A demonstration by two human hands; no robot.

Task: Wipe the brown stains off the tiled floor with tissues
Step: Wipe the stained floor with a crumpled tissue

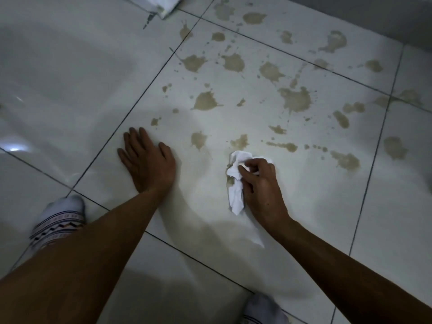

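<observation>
The right hand (pixel 257 181) is gripping a crumpled tissue (pixel 236 183) against the tiled floor (pixel 292 206) while the left hand (pixel 147 160) is lying flat and open, and the nearest brown stains (pixel 240 142) are lying just ahead of the tissue.

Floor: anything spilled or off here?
Yes. Brown stains are splattered across the tiles, mostly beyond the hands. The right hand grips a crumpled tissue, already browned at one edge; the left hand rests flat.
</observation>
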